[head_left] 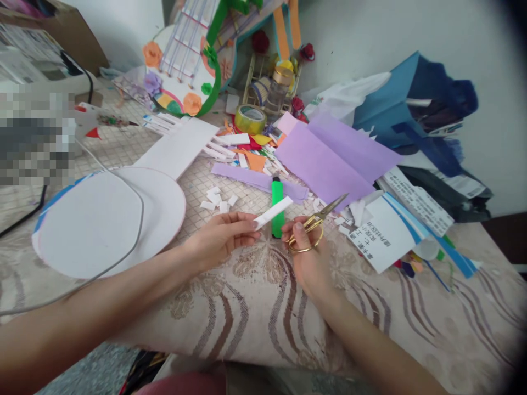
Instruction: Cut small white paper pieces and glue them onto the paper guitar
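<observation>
Pinched in the fingers of my left hand (224, 237) is a short white strip (274, 212), pointing up and to the right. My right hand (310, 255) holds gold-handled scissors (315, 222), its fingers at the loops; the blades point up and right, away from the strip. Beneath the strip lies a bright green utility knife (277, 206) on the table. Small cut white pieces (214, 196) are scattered to the left of the knife. Behind it rests a folded lilac paper strip (242, 176).
White guitar-shaped board (158, 219) lies at left, with a grey cord (142, 211) across it. A glue gun (88, 118) is behind. Lilac sheets (325, 159), yellow tape (250, 119), a glass jar (280, 90) and paper scraps crowd the back. Printed cards (382, 236) lie right.
</observation>
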The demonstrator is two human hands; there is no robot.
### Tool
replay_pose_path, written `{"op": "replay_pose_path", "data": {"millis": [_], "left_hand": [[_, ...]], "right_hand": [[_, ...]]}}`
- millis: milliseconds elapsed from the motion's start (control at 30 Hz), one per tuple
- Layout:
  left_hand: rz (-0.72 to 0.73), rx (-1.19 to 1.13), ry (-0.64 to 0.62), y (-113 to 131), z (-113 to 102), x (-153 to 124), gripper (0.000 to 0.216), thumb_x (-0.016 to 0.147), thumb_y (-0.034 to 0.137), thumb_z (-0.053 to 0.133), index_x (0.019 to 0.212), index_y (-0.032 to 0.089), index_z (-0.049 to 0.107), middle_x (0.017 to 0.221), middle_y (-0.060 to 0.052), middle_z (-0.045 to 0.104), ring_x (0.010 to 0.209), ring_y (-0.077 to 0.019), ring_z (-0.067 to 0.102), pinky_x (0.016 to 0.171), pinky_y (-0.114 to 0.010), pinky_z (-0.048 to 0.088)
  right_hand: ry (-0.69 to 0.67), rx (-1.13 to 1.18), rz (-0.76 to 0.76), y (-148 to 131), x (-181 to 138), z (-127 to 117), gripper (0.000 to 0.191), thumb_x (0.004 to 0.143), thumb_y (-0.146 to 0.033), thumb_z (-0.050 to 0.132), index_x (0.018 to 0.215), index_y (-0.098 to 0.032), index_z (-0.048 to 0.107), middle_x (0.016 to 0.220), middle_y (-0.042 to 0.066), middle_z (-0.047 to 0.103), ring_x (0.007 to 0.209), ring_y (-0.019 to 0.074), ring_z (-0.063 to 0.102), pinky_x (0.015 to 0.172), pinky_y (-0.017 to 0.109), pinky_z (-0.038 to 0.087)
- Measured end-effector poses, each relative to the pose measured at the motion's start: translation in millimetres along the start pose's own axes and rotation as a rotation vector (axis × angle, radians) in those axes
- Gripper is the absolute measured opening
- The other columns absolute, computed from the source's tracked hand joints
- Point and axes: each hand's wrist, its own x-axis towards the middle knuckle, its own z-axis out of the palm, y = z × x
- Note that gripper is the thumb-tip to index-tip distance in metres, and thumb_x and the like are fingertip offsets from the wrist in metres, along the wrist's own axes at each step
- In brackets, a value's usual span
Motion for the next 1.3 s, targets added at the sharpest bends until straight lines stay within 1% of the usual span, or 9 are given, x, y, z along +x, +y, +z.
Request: {"op": "replay_pose_path", "data": {"millis": [200,433,667,833,933,1000,1133,1233,1300], "left_hand": [[-0.086,-0.059,0.054,8.2,-1.8,1.8,0.010,0.087,0.002,0.058,0.086,0.010,0.064,0.069,-0.004,0.067,0.061,-0.0091,0.066,0.057,-0.016,0.057],[-0.061,-0.087,0.043,10.0,-2.9,2.3,0.012,0.086,0.001,0.057,0.081,0.010,0.063,0.070,-0.004,0.067,0.062,-0.0102,0.067,0.058,-0.018,0.059],[-0.069,-0.034,0.027,9.5,-4.4,1.9,0.008,0.084,0.003,0.060,0.086,0.010,0.063,0.073,-0.004,0.067,0.064,-0.0094,0.067,0.061,-0.017,0.057],[0.184,0.280,-0.043,4.5,-1.1,-5.4,0.028,0.077,0.010,0.069,0.103,0.012,0.058,0.072,0.000,0.065,0.063,-0.0099,0.064,0.062,-0.020,0.053],[0.364,0.513,-0.088,3.6,-0.3,-12.2,0.037,0.076,0.015,0.071,0.109,0.013,0.055,0.071,0.002,0.062,0.064,-0.0098,0.061,0.061,-0.020,0.049],[0.429,0.641,-0.125,2.8,-1.4,-15.5,0.044,0.075,0.017,0.070,0.115,0.015,0.052,0.073,0.003,0.061,0.064,-0.0101,0.058,0.060,-0.021,0.046],[0.369,0.822,-0.298,-2.3,-5.5,-17.3,0.058,0.076,0.016,0.065,0.129,0.019,0.041,0.074,0.004,0.058,0.063,-0.0105,0.055,0.060,-0.022,0.045],[0.336,0.910,-0.350,-6.9,-6.9,-15.9,0.065,0.075,0.014,0.064,0.134,0.018,0.037,0.073,0.005,0.058,0.063,-0.0102,0.053,0.061,-0.023,0.045],[0.337,0.951,-0.347,-9.0,-6.5,-15.1,0.068,0.074,0.013,0.063,0.136,0.017,0.036,0.072,0.005,0.058,0.063,-0.0102,0.052,0.060,-0.022,0.044]], "right_hand": [[-0.085,-0.052,-0.020,0.7,0.9,-2.5,0.022,0.085,-0.041,0.066,0.091,-0.023,0.056,0.072,-0.003,0.060,0.057,0.0104,0.052,0.051,0.024,0.038],[-0.237,-0.094,-0.043,-1.3,-5.6,-6.1,0.022,0.088,-0.046,0.062,0.091,-0.024,0.057,0.066,-0.004,0.058,0.056,0.0099,0.052,0.052,0.024,0.040],[-0.298,-0.106,0.006,-2.3,-10.2,-6.6,0.024,0.088,-0.047,0.060,0.091,-0.024,0.057,0.066,-0.003,0.059,0.054,0.0100,0.052,0.050,0.023,0.040],[-0.122,-0.032,-0.021,-4.3,-3.6,-4.9,0.023,0.083,-0.041,0.069,0.087,-0.023,0.055,0.079,-0.002,0.066,0.058,0.0103,0.054,0.052,0.024,0.039],[-0.014,0.008,-0.016,-10.8,7.8,-10.1,0.025,0.083,-0.043,0.069,0.082,-0.023,0.054,0.069,-0.003,0.063,0.054,0.0108,0.052,0.047,0.023,0.035],[-0.023,-0.039,-0.011,-18.6,17.2,-18.4,0.029,0.081,-0.048,0.069,0.081,-0.023,0.055,0.065,-0.003,0.063,0.054,0.0119,0.053,0.048,0.024,0.037],[-0.342,-0.240,0.082,-37.8,30.9,-35.8,0.037,0.077,-0.057,0.068,0.086,-0.023,0.058,0.079,0.004,0.072,0.063,0.0188,0.065,0.058,0.032,0.049],[-0.609,-0.345,0.208,-44.5,31.3,-37.1,0.035,0.070,-0.047,0.077,0.086,-0.021,0.060,0.081,0.006,0.074,0.067,0.0216,0.067,0.062,0.036,0.052],[-0.713,-0.354,0.307,-43.2,27.9,-31.7,0.033,0.066,-0.037,0.081,0.084,-0.021,0.059,0.080,0.004,0.073,0.066,0.0197,0.066,0.059,0.033,0.051]]}}
